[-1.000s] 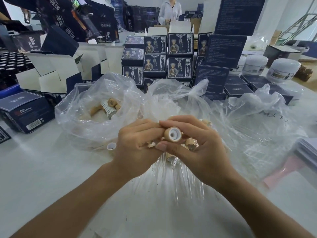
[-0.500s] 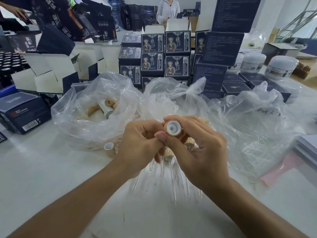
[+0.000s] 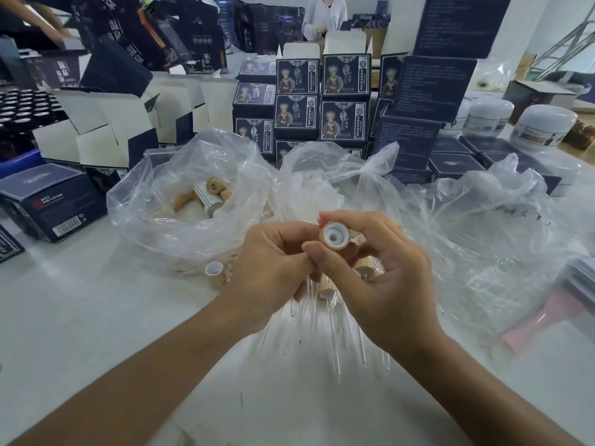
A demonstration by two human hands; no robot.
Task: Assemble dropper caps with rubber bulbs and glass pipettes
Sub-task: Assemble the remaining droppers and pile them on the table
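My right hand (image 3: 376, 278) pinches a tan dropper cap (image 3: 334, 235) between thumb and fingers, its white inner side with a small hole facing me. My left hand (image 3: 273, 268) is curled shut just left of the cap, fingertips meeting my right thumb; what it holds is hidden. Under both hands lie several clear glass pipettes (image 3: 322, 333) on the white table. More tan caps (image 3: 367, 272) lie below my right hand, and one cap (image 3: 214, 268) with a white opening rests by the left bag.
A clear plastic bag (image 3: 180, 220) at the left holds tan caps and rubber bulbs; crumpled clear bags (image 3: 467, 233) spread to the right. Dark blue boxes (image 3: 322, 104) are stacked behind, white jars (image 3: 544, 130) at the far right. A person (image 3: 325, 14) stands far back.
Both hands have lifted slightly and the cap has turned so its white inside faces me more squarely. My left fingers have stayed against the cap's side.
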